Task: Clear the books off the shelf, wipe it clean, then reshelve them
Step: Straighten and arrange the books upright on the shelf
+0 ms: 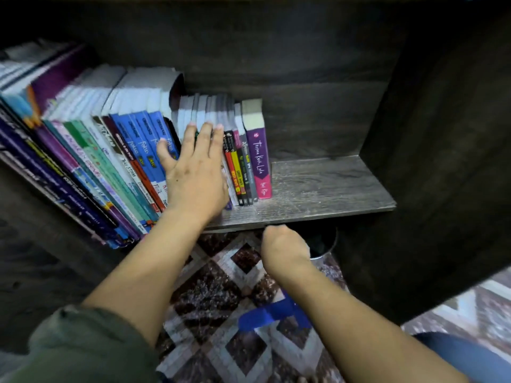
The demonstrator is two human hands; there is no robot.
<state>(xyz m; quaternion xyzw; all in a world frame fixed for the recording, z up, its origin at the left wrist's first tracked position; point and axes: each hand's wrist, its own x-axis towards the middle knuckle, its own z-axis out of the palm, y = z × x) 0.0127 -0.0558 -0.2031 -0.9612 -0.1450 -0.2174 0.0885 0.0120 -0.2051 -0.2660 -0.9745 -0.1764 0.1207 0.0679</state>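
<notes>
The left hand (193, 172) is pressing flat, fingers straight, on books (110, 161) standing on the shelf (318, 186), beside blue "fokus" spines (143, 150); a purple "Terima Kasih Luka" book (258, 158) is ending the row. The right hand (284, 250) is hanging below the shelf, its fingers hidden, so I cannot tell its grip.

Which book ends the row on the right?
The purple book with the pink spine foot and white cursive title; all others stand left of it, bare shelf board to its right.
</notes>
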